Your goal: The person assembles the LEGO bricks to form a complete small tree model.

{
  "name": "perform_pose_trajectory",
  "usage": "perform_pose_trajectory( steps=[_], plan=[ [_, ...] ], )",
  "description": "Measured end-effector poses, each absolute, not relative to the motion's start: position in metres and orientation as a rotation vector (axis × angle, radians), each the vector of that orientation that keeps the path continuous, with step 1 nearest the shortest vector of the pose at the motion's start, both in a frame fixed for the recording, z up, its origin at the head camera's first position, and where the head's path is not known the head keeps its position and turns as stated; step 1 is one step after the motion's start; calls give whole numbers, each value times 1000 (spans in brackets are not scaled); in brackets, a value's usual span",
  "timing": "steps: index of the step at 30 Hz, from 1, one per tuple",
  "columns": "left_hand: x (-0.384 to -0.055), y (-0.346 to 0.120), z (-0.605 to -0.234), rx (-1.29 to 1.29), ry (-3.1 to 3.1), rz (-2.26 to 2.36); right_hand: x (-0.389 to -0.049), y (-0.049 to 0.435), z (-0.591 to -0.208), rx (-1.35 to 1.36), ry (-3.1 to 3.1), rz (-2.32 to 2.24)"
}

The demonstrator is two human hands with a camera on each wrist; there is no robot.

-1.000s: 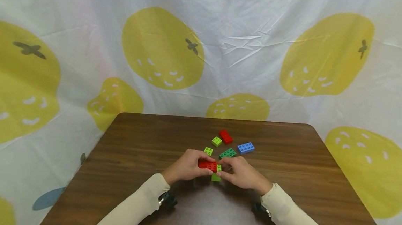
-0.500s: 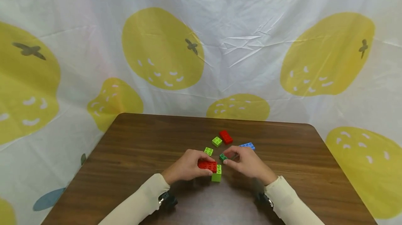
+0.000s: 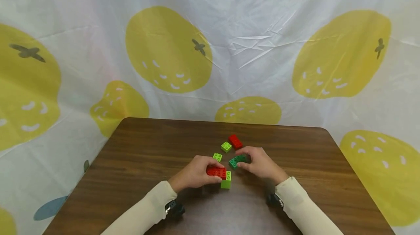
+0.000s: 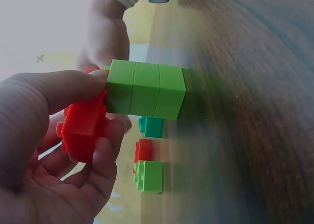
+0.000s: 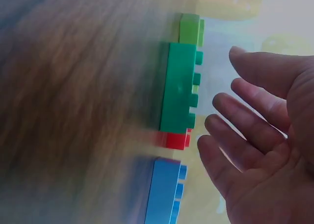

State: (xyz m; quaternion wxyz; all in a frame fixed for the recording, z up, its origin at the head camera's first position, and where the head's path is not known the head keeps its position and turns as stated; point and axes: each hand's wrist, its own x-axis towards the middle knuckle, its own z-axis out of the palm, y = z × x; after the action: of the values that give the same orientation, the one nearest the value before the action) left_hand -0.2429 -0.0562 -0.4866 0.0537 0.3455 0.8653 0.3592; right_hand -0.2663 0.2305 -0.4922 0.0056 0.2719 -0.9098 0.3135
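My left hand [image 3: 196, 173] grips a red toy building brick [image 3: 216, 172] between thumb and fingers. That brick sits on top of a stack of light green bricks [image 3: 226, 183]; the left wrist view shows its light green blocks [image 4: 145, 90] joined in a row under the red one. Over the dark green brick [image 3: 234, 161] hovers my right hand [image 3: 262, 164], thumb and fingers parted. In the right wrist view a gap shows between those fingers and the dark green brick's studs, and the palm holds nothing. A blue brick [image 5: 164, 194] lies beside it, hidden behind the right hand in the head view.
Beyond the hands on the brown wooden table [image 3: 157, 147] lie a light green brick [image 3: 217, 156], another small light green brick [image 3: 226, 146] and a red brick [image 3: 235, 141]. A white curtain [image 3: 242, 63] with yellow fruit prints hangs behind the table's far edge.
My right hand has left the stack's side and moved right and away, over the dark green brick, covering the blue one. The left hand has stayed on the red brick.
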Motion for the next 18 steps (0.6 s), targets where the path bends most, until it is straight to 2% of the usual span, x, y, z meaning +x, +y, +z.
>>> perform_pose_trajectory(
  steps=[18],
  plan=[
    [-241, -55, -490, 1090, 2642, 1106, -273, 215, -495, 1025, -2959, 685]
  ],
)
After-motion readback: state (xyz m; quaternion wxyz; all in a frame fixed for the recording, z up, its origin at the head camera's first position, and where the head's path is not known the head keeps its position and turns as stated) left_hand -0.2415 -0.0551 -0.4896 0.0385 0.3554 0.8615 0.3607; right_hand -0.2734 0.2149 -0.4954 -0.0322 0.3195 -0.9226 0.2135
